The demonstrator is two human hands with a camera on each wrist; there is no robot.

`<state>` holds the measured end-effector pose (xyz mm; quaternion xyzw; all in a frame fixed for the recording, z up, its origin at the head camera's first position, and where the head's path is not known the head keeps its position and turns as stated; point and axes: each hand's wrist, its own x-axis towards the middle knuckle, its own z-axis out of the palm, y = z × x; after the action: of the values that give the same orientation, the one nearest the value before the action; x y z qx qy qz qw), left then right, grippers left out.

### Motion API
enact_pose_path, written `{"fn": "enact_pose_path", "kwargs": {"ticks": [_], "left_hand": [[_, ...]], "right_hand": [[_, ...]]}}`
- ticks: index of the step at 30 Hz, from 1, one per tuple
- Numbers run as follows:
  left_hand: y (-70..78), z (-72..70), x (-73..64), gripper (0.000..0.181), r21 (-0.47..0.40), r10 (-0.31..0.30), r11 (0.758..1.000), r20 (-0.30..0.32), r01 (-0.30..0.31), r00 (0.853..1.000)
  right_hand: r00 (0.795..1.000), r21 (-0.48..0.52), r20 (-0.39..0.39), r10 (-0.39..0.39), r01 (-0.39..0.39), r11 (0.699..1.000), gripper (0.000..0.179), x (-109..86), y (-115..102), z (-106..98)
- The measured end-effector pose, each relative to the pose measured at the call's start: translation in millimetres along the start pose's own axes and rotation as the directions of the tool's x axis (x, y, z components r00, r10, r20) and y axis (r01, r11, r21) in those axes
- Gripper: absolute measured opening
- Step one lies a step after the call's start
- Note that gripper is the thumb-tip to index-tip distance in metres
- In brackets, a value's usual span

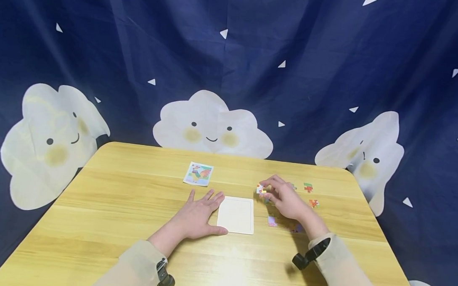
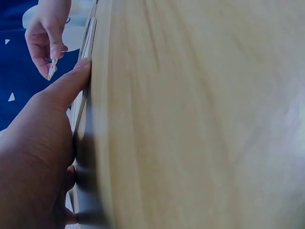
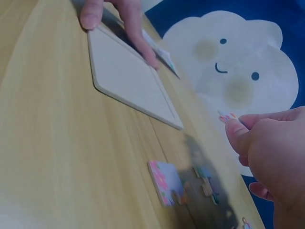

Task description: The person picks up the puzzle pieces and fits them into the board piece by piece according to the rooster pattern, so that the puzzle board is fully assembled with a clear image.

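Note:
A square white puzzle tray with a shallow rim lies on the table. My left hand rests along its left side, fingers spread, with thumb and fingertips touching its edge. To the right of the tray, my right hand pinches a small colourful jigsaw piece between thumb and fingers, raised above the tabletop. In the right wrist view the pinched piece shows at the fingertips. Under and around that hand lie several loose pieces, among them a pink and lilac jigsaw piece; some are partly hidden by the hand.
A printed picture card lies behind the left hand. Farther right are a red and green piece and an orange piece. The wooden table ends at a dark blue curtain with white clouds.

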<state>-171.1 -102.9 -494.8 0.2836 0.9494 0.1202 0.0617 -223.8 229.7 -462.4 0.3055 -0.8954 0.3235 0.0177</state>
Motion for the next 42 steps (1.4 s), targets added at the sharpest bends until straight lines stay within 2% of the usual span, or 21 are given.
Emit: {"fn": "enact_pose_path", "kwargs": {"ticks": [11,22,27,42], "left_hand": [[0.4,0.6,-0.2,0.112,-0.006,-0.006,1.000,-0.001,0.006,1.000],[-0.4,2.9,0.0,0.114,0.005,-0.009,1.000,-0.001,0.009,1.000],[-0.7,2.1,0.6,0.114,-0.014,-0.004,1.000,-0.003,0.004,1.000],[-0.7,0.3,-0.5,0.115,-0.037,-0.008,0.999,-0.001,0.008,1.000]], "right_hand": [[1.000,0.100,0.016,-0.003,0.001,0.995,0.033,-2.1,-7.5,13.8],[1.000,0.124,0.029,0.004,-0.008,0.992,0.034,-1.4,-14.5,27.2],[1.000,0.119,0.014,-0.024,0.022,0.993,0.033,1.4,-16.3,34.4],[0.998,0.062,0.042,-0.041,0.038,0.997,0.032,11.3,-25.5,54.6]]}}
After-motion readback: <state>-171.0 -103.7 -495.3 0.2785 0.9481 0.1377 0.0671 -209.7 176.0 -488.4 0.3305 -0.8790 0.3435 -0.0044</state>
